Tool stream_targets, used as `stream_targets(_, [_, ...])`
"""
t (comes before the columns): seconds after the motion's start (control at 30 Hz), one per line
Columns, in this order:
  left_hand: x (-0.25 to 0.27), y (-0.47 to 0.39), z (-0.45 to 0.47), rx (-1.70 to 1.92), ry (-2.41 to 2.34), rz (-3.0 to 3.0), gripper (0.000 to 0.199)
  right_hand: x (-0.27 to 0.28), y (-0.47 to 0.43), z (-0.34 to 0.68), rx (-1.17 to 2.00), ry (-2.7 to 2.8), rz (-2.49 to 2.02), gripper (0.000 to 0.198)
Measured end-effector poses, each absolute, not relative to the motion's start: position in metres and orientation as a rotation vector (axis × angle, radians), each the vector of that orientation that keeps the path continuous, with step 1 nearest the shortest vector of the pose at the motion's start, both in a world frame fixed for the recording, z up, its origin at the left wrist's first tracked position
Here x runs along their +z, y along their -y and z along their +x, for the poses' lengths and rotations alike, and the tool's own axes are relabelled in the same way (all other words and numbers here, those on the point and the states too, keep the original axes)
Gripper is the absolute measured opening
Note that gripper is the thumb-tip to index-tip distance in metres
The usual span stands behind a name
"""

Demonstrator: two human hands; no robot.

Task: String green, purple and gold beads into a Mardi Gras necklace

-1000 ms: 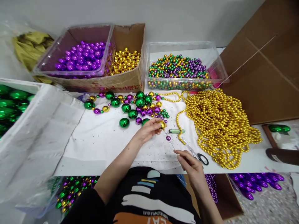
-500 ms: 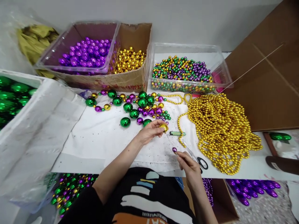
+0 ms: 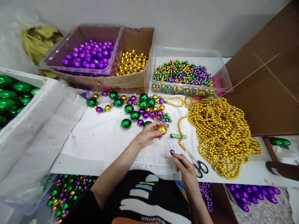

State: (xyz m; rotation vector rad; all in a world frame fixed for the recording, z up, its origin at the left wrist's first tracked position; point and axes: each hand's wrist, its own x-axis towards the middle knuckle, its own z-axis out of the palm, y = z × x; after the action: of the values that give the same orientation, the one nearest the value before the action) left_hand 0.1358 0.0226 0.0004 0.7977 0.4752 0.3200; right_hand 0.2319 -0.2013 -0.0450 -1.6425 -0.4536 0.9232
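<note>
Over the white cloth, my left hand (image 3: 150,134) pinches a shiny gold bead (image 3: 162,129). A thin string (image 3: 168,142) runs from that bead down to a small purple bead (image 3: 172,151). My right hand (image 3: 184,166) is closed at the lower end of the string, just below the purple bead; its fingertips hide what exactly they grip. Large green beads (image 3: 126,123) and smaller purple beads (image 3: 140,123) lie beyond my left hand. To the right of the gold bead rests a green cutter-like tool (image 3: 177,136), with black-handled scissors (image 3: 198,165) beside my right hand.
A heap of gold bead strands (image 3: 221,130) covers the table's right side. Behind stand a clear tub of purple beads (image 3: 112,62), a cardboard box (image 3: 93,83) with gold beads, and a clear bin (image 3: 191,51) of mixed beads. A tall cardboard panel (image 3: 268,93) rises at right.
My right hand has shifted slightly left and down with the purple bead. The left hand keeps its pinch on the gold bead. The view has tilted a little.
</note>
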Motion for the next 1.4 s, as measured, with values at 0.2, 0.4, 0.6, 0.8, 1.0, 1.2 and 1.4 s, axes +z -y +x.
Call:
stream_targets(0.2, [0.001,-0.02,0.133,0.306,-0.471,0.786,0.042,-0.049,0.202,0.233,0.945,0.442,-1.609,0.022])
stream_targets(0.4, [0.002,-0.019,0.132,0.32,-0.497,0.787,0.041,-0.05,0.202,0.236,0.946,0.492,-1.621,0.021])
stream_targets(0.6, [-0.001,-0.019,0.132,0.333,-0.525,0.791,0.042,-0.051,0.202,0.232,0.926,0.458,-1.609,0.023])
stream_targets(0.8, [-0.003,-0.016,0.133,0.326,-0.577,0.826,0.042,-0.051,0.201,0.231,0.949,0.452,-1.611,0.024])
stream_targets(1.0, [-0.01,-0.007,0.137,0.237,-0.576,0.926,0.049,-0.046,0.192,0.231,0.944,0.375,-1.596,0.03])
stream_targets(1.2, [-0.009,-0.027,0.138,0.36,-0.707,1.102,0.047,-0.047,0.189,0.235,0.918,0.2,-1.57,0.033])
stream_targets(1.4, [-0.003,-0.059,0.152,0.49,-0.797,1.35,0.025,-0.049,0.192,0.235,0.943,0.119,-1.505,0.03])
